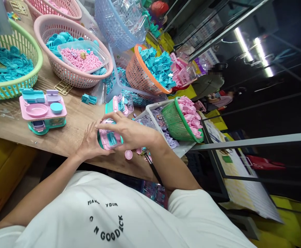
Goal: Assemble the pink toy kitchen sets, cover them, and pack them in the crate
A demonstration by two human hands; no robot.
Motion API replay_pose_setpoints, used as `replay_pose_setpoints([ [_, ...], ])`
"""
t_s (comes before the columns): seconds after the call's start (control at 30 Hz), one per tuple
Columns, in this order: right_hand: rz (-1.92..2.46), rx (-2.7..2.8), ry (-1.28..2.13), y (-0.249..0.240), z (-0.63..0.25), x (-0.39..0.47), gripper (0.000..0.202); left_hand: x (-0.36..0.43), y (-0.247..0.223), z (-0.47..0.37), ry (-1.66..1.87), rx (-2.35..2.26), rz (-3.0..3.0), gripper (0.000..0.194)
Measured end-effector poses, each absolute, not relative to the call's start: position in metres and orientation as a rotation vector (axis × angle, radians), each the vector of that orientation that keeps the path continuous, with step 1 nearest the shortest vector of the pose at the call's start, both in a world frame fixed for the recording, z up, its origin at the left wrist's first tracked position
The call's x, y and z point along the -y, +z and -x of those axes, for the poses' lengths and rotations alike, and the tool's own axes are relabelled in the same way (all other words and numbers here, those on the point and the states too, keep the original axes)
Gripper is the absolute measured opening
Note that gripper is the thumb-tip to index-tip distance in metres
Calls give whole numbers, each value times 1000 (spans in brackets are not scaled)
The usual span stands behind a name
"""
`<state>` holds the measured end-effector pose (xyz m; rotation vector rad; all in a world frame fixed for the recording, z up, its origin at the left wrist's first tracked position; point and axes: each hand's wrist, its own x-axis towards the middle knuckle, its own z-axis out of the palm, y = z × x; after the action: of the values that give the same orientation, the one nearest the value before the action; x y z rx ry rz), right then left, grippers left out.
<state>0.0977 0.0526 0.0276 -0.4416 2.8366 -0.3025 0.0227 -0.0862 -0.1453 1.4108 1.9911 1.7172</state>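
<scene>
Between my two hands, above the front part of the wooden table, is a pink and teal toy kitchen (111,138) with a clear part on it. My left hand (90,143) is wrapped round its left side. From above and the right, my right hand (129,131) grips it, fingers bent over its top. Just behind stands another pink and teal toy piece (119,105), partly hidden by my right hand. To the left sits a toy kitchen (44,112) with a pink top, a round teal lid and a teal base. A small pink round piece (128,154) lies near my right wrist.
Along the back of the wooden table (74,119) stand a green basket (38,58) and a pink basket (70,74) of teal parts. An orange basket (137,74) and a dark green basket (174,120) of pink parts stand right. Another person (212,82) is beyond.
</scene>
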Motion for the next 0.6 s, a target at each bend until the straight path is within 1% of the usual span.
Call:
replay_pose_setpoints([
  [0.17, 541, -2888, -555, 9, -107, -70, 88, 86, -140, -22, 1760, -1967, -1401, 117],
  [0.3, 530, -2884, -611, 6, -108, -72, 89, 88, -134, -22, 1765, -1933, -1392, 114],
  [0.43, 490, -2880, -541, 12, -108, -66, 88, 88, -137, -22, 1777, -1943, -1428, 111],
  [0.6, 401, -2850, -280, 29, -102, -47, 82, 87, -147, -23, 1762, -1986, -1421, 109],
])
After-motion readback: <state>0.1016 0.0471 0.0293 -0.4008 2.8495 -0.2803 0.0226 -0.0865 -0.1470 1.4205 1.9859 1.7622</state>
